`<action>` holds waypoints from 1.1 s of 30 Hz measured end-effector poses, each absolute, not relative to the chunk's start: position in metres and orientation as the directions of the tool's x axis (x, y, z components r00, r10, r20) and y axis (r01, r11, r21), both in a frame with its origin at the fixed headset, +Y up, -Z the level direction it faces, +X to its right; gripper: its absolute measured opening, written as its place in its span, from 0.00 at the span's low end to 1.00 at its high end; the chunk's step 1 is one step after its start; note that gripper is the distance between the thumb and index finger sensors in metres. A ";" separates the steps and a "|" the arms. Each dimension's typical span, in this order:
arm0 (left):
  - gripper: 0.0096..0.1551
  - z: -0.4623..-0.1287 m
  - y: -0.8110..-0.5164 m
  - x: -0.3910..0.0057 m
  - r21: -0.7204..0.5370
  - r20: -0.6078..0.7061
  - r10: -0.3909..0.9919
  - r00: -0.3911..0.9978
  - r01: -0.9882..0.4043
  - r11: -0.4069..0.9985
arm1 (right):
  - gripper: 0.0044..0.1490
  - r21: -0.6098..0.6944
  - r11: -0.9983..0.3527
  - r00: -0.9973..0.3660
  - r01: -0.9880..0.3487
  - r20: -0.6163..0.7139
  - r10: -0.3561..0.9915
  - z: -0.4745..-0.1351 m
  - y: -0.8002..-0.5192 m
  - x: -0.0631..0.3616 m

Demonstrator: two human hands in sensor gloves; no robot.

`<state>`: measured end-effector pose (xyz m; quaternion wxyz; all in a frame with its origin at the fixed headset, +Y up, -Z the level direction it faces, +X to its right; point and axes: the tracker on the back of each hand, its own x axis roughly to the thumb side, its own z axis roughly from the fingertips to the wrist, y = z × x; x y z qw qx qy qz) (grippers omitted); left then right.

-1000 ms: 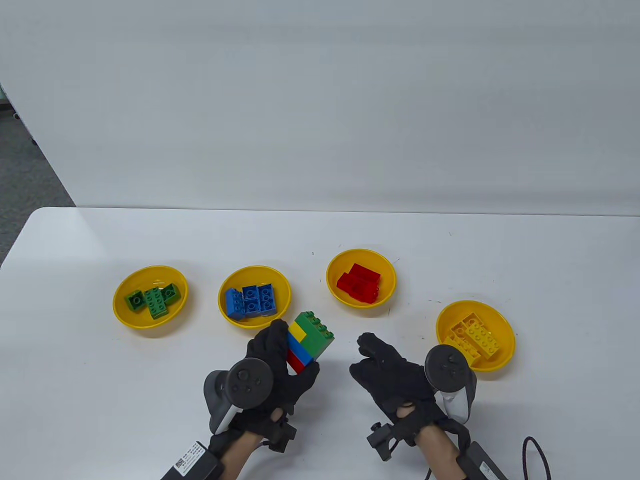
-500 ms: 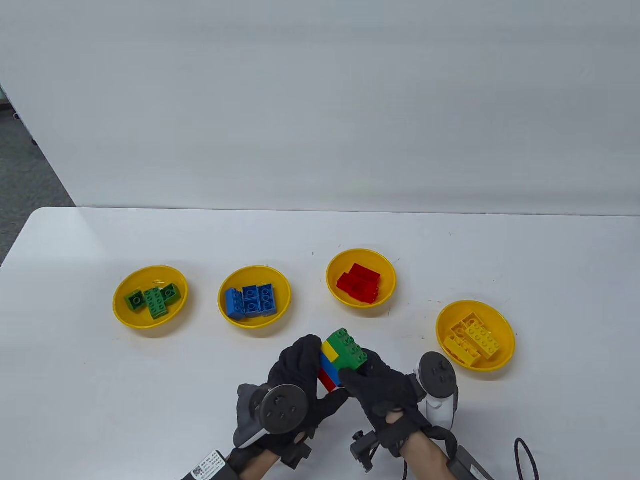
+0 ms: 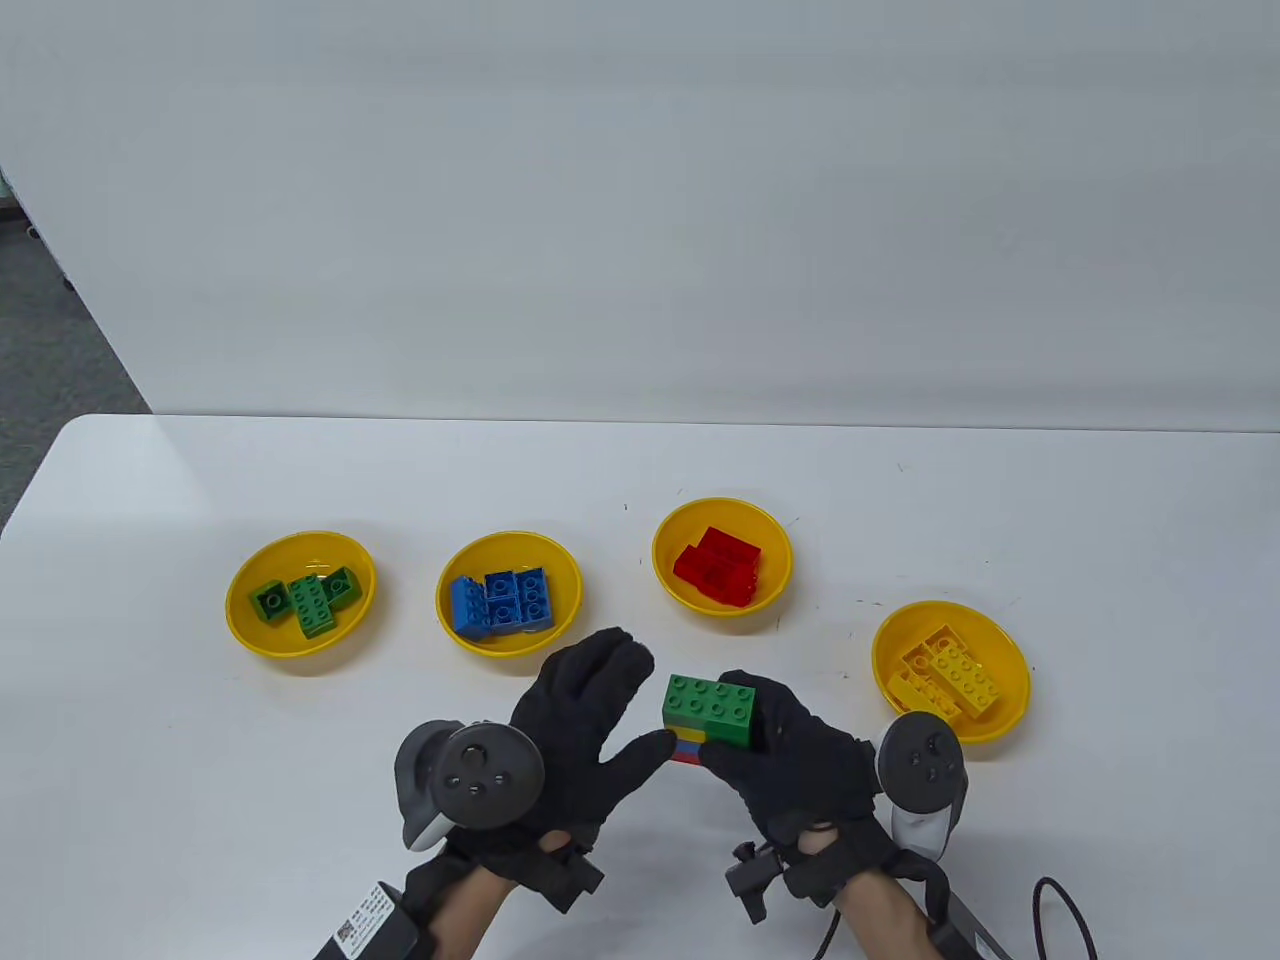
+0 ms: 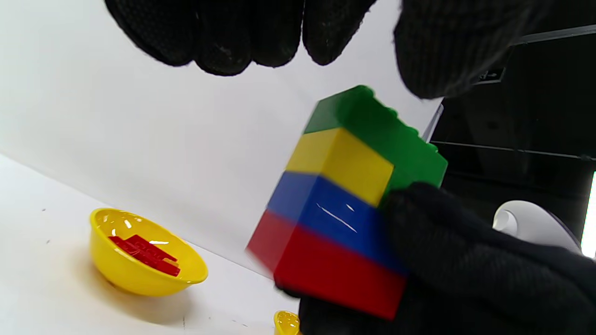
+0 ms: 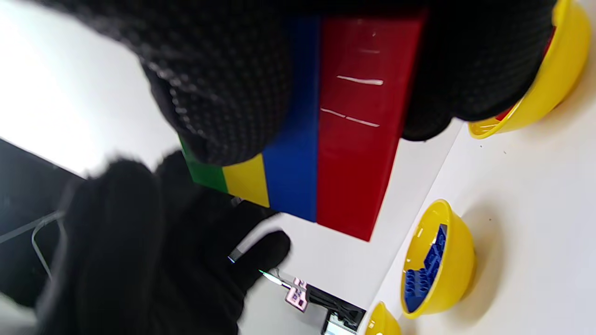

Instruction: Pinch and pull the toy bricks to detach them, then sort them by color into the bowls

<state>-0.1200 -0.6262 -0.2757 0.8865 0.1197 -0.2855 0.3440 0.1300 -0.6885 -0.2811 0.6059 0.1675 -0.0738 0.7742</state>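
Observation:
A brick stack (image 3: 710, 712) is held just above the table's front middle, green on top, then yellow, blue and red. My right hand (image 3: 745, 735) grips it from the right, thumb in front and fingers behind. The left hand (image 3: 640, 697) is spread open just left of the stack, its thumb tip close to the lower corner; I cannot tell if it touches. In the left wrist view the stack (image 4: 344, 209) sits in the right glove (image 4: 465, 270), with the left fingertips (image 4: 233, 42) apart above it. The right wrist view shows the stack (image 5: 349, 130) wrapped by my fingers.
Four yellow bowls stand in a row behind the hands: the green-brick bowl (image 3: 240, 625), the blue-brick bowl (image 3: 450, 635), the red-brick bowl (image 3: 664, 570) and the yellow-brick bowl (image 3: 1015, 650) at the right. A black cable (image 3: 1075, 915) lies at the front right edge.
The stack went from my left hand to my right hand and turned studs up. The left hand let go and opened, drawing back a little to the left.

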 end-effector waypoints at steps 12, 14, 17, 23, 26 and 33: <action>0.38 -0.290 -0.661 -0.107 -0.181 0.651 0.600 0.464 -0.673 0.717 | 0.39 -0.002 -0.601 -0.522 -0.799 0.500 0.692 -0.261 -0.691 0.101; 0.36 -0.292 -0.662 -0.111 -0.220 0.627 0.655 0.422 -0.710 0.669 | 0.38 -0.008 -0.590 -0.514 -0.808 0.501 0.697 -0.260 -0.689 0.098; 0.35 -0.295 -0.664 -0.117 -0.264 0.599 0.701 0.386 -0.732 0.628 | 0.38 0.007 -0.568 -0.491 -0.823 0.496 0.717 -0.260 -0.689 0.096; 0.36 -0.308 -0.672 -0.150 -0.427 0.377 0.924 0.059 -0.875 0.229 | 0.40 0.095 -0.487 -0.390 -0.868 0.475 0.789 -0.263 -0.689 0.104; 0.37 -0.310 -0.646 -0.183 -0.273 0.429 0.900 0.073 -0.940 0.205 | 0.40 0.160 -0.432 -0.337 -0.887 0.414 0.846 -0.264 -0.692 0.111; 0.37 -0.342 -0.581 -0.296 0.231 0.135 0.719 0.682 -0.727 0.646 | 0.40 0.094 -0.429 -0.364 -0.898 0.387 0.847 -0.270 -0.694 0.136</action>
